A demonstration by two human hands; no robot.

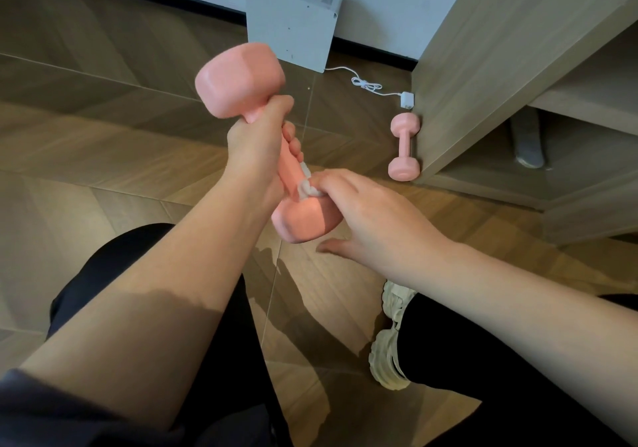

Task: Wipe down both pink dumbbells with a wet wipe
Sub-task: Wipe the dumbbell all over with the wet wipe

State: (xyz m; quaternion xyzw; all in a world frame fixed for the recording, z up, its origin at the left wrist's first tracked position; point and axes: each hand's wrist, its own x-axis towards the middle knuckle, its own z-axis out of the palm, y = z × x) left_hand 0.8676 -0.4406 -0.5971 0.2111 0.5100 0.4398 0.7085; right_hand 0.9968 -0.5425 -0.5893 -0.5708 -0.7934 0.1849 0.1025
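One pink dumbbell (238, 78) is held in the air at the centre of the frame, tilted, with its handle clamped in the curled fingers of the left hand (255, 142). A small wad of wet wipe (305, 187) is pinched in the fingertips of the right hand (373, 211) and pressed against the handle just above the lower head. The second dumbbell (404, 146) lies on the floor right of centre, touching the side of a wooden cabinet (483, 66). Nothing shows whether it has been wiped, so the task is judged to be only partly done.

Several slips can be foreseen. The handle is being wetted while the whole weight is carried by one hand, so the grip could be lost. The dumbbell could then be dropped onto the floor or onto the pale shoe (388, 353) (seen at lower right, not far from the lower head). The stretch of handle covered by the left palm may be missed unless the grip is shifted. The wipe, bunched so small, could be let slip from the fingertips.
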